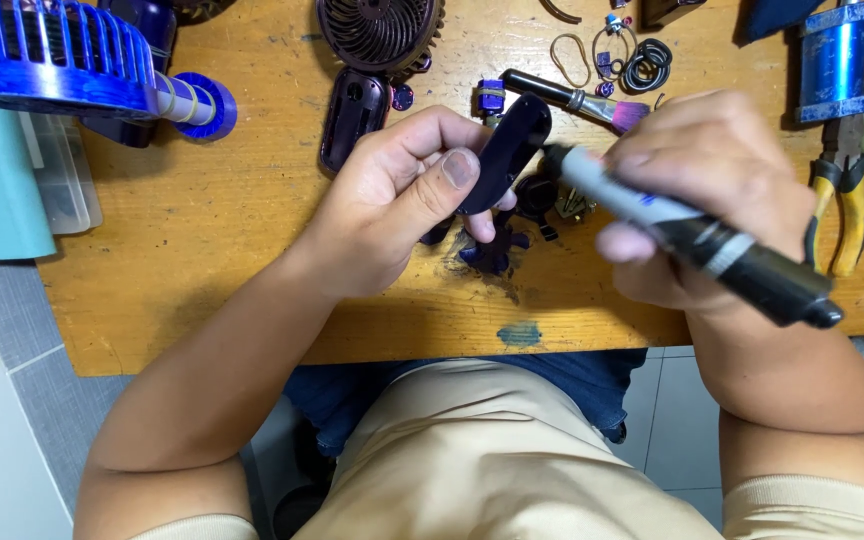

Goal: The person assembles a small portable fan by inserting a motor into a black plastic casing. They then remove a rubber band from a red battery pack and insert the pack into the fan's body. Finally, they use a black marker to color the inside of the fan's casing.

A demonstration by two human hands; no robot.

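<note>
The wooden worktop carries one blue fan cage, one dark fan head, one pair of yellow-handled pliers and one small brush. The left hand has its fingers closed around one dark oval shell piece, held above the worktop's middle. The right hand wraps one black-and-grey pen-shaped tool, tip at the shell. Judging by the thin pinch, the shell could twist loose under the tip's pressure.

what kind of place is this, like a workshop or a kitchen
Most likely a small repair or hobby workbench. The scratched wooden table holds taken-apart handheld fan parts, such as a dark fan head, and yellow-handled pliers. The left hand holds a dark casing piece.
</note>
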